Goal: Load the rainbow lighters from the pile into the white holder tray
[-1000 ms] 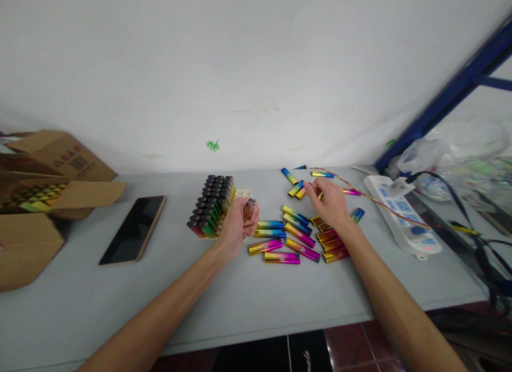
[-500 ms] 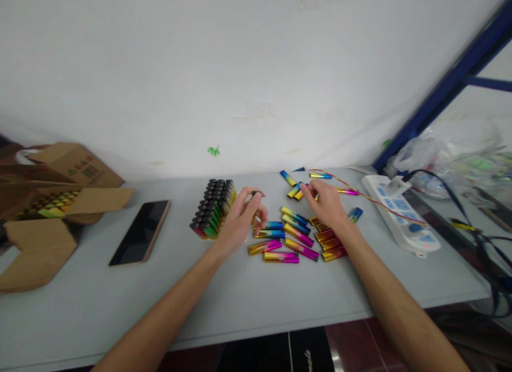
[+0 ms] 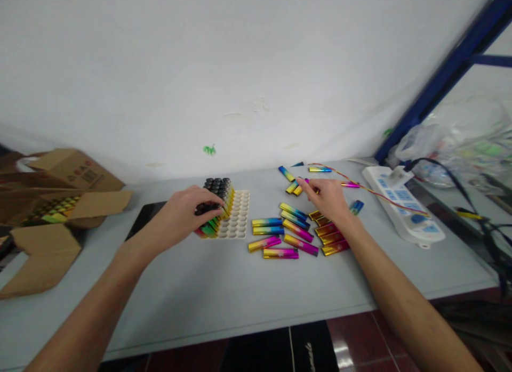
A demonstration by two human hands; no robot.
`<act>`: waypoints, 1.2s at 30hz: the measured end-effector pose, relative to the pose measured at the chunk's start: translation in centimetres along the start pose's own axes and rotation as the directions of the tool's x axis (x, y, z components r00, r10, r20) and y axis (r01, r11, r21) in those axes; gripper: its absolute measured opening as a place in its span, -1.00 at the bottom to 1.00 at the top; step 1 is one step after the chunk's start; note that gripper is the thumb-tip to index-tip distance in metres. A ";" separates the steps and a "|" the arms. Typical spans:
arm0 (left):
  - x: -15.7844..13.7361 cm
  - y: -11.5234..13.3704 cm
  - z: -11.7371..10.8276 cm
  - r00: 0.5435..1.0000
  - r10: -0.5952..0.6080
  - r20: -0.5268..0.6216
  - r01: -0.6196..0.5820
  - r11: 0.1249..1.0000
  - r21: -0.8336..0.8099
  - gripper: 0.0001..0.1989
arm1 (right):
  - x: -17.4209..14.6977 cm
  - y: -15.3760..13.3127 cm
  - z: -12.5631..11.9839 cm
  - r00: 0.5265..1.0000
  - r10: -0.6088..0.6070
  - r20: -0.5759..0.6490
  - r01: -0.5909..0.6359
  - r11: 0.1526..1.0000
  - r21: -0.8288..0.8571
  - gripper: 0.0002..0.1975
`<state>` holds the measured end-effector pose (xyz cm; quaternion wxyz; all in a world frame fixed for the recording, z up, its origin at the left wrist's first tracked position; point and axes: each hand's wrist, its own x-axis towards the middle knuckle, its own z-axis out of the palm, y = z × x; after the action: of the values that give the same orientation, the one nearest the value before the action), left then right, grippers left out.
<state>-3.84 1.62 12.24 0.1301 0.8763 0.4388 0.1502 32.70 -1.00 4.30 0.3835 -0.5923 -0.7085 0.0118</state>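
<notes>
A white tray with round holes (image 3: 239, 215) carries upright rows of shiny colour-gradient tubes with black tops (image 3: 218, 186). My left hand (image 3: 186, 208) reaches over its left part, fingers closed at a black-topped tube; the palm hides part of the rows. To the right, my right hand (image 3: 326, 196) has its thumb and finger pinched at a magenta tube, mostly covered by the fingers. Close by that hand lie blue-and-yellow tubes (image 3: 294, 186). More loose tubes, yellow-and-magenta (image 3: 280, 253) and red-and-gold (image 3: 334, 248), lie flat between and below the hands.
A black phone (image 3: 142, 220) lies partly behind my left hand. At the far left stands an open cardboard box (image 3: 90, 172) with tubes inside. A white power strip (image 3: 404, 207) with a plug and a thin red-yellow wire (image 3: 376, 194) is on the right.
My left hand has moved left from the tray's right side onto the black-topped rows, uncovering the tray's vacant holes. My right hand stays at nearly the same spot.
</notes>
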 end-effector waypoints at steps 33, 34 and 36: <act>3.3 10.6 10.9 0.927 0.373 -0.042 -0.372 0.928 0.027 -0.80 | 0.8 3.2 -2.2 0.954 0.137 -0.267 -0.159 0.986 -0.060 -0.29; 4.2 11.1 11.6 0.932 0.359 -0.041 -0.359 0.933 0.003 -0.80 | 0.7 3.4 -2.3 0.953 0.140 -0.268 -0.162 0.985 -0.060 -0.29; 5.9 12.1 12.8 0.946 0.322 -0.034 -0.323 0.946 -0.036 -0.80 | 0.7 3.6 -2.5 0.947 0.148 -0.285 -0.172 0.983 -0.058 -0.31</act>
<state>13.23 -1.85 5.68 0.1155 0.9313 0.2881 0.1905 37.15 -0.45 4.74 0.4528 -0.6588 -0.5966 -0.0701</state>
